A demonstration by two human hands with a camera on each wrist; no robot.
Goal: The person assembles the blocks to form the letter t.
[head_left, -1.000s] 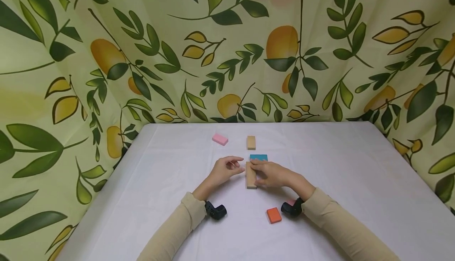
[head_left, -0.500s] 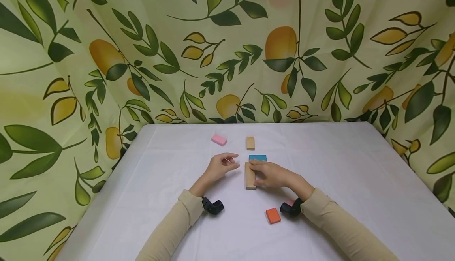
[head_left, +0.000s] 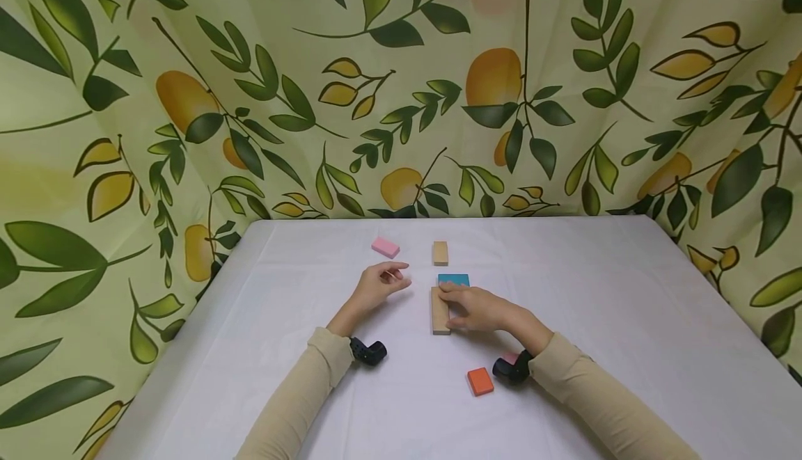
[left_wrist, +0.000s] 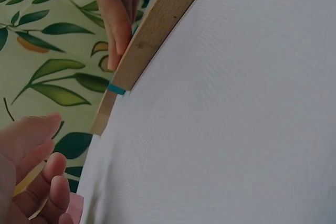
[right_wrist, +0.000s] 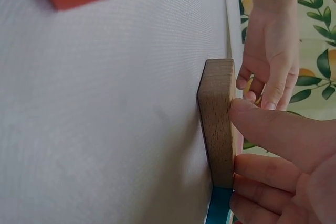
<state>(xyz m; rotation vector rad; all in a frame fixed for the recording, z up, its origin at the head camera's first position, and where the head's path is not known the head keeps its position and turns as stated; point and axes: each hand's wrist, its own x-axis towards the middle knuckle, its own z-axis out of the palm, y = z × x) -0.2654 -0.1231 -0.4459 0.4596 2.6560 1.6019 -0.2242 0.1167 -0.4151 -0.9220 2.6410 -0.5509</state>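
Note:
A long plain wooden block point(head_left: 440, 312) lies flat on the white-covered table, its far end against a teal block point(head_left: 454, 280). My right hand point(head_left: 479, 307) rests on the long block, its thumb and fingertips along the top edge in the right wrist view. Over the table to the left of both blocks, my left hand point(head_left: 376, 286) is held with fingers loosely bent and nothing between them. Beyond the teal block lies a shorter wooden block point(head_left: 441, 253). A pink block point(head_left: 385, 247) sits farther back, past the left fingertips.
An orange block point(head_left: 480, 381) lies near me, left of the right wrist. Another pink piece point(head_left: 510, 358) shows partly behind the black wrist camera point(head_left: 512, 369). A leaf-patterned cloth point(head_left: 426, 133) hangs behind the table's far edge.
My left hand has drawn away from the long wooden block, to the left and slightly farther back. The right hand stays on the block, and the blocks keep their places.

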